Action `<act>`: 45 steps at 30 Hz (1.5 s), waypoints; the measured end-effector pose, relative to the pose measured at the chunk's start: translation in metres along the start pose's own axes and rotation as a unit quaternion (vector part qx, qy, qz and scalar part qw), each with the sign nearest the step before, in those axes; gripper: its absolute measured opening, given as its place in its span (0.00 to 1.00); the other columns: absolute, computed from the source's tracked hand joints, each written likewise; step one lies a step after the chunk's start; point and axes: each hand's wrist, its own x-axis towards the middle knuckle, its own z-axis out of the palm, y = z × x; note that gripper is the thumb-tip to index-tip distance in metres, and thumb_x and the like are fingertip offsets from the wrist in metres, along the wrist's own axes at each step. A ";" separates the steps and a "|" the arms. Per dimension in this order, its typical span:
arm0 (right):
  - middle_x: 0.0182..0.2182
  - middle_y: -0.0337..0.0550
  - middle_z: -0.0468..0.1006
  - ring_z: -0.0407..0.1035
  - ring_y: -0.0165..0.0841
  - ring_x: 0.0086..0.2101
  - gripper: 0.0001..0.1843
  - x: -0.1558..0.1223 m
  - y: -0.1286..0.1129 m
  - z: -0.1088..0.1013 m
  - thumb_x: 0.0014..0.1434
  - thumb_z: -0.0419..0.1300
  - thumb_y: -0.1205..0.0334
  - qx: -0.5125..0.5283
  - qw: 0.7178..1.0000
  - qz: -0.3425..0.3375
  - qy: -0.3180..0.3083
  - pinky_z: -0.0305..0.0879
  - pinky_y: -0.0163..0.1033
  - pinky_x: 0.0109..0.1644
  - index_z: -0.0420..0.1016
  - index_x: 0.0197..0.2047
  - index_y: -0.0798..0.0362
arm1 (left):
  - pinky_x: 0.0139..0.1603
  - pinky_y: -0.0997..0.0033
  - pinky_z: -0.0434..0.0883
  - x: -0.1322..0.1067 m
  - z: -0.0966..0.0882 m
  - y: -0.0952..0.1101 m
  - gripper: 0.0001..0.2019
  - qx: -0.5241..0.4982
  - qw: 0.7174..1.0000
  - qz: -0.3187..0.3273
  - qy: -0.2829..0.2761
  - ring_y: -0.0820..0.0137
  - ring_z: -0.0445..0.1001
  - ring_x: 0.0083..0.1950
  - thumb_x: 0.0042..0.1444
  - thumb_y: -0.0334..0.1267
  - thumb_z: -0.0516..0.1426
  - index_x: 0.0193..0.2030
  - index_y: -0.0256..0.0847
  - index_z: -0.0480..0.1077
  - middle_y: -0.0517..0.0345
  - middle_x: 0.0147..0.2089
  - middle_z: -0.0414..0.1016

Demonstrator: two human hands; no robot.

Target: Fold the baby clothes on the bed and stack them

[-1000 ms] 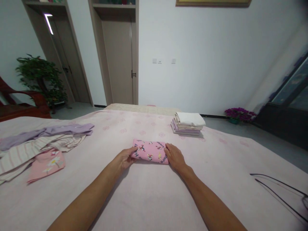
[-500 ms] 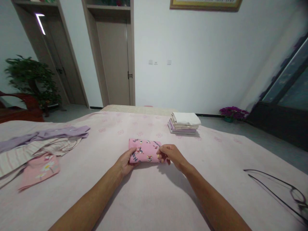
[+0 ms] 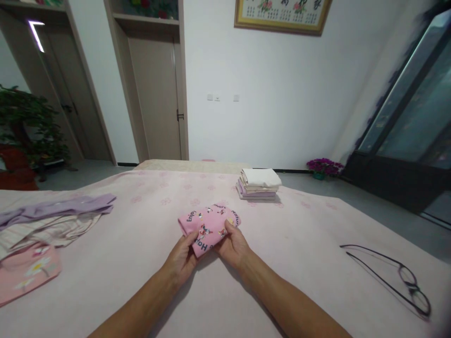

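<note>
A folded pink cloth garment point(image 3: 211, 224), printed with dark lettering and small figures, is held between both hands above the bed-like surface. My left hand point(image 3: 185, 257) grips its lower left corner, thumb on top and fingers beneath. At the lower right edge, my right hand point(image 3: 233, 244) is closed on it the same way, with most fingers hidden underneath. The garment is tilted, its lower corner pointing toward me. What kind of garment it is cannot be made out.
A neat stack of folded clothes point(image 3: 260, 184) stands beyond my right hand. At the left lie a purple garment point(image 3: 59, 210), a striped garment point(image 3: 52, 230) and a pink flowered one point(image 3: 31, 272). Eyeglasses point(image 3: 405, 281) rest at the right on the pink sheet point(image 3: 303, 263).
The pink garment has been turned and tilted, its near corner now toward me. My right hand has gone from its right end to gripping its lower edge. The view has shifted right and up.
</note>
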 end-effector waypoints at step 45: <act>0.43 0.46 0.78 0.75 0.34 0.40 0.20 0.136 -0.290 -0.013 0.70 0.39 0.60 0.006 0.935 -0.325 0.142 0.74 0.51 0.46 0.68 0.56 0.50 | 0.42 0.70 0.81 0.034 -0.031 0.010 0.19 0.151 0.988 0.031 -0.007 0.68 0.82 0.38 0.57 0.25 0.62 0.55 0.34 0.68 0.46 0.42 0.80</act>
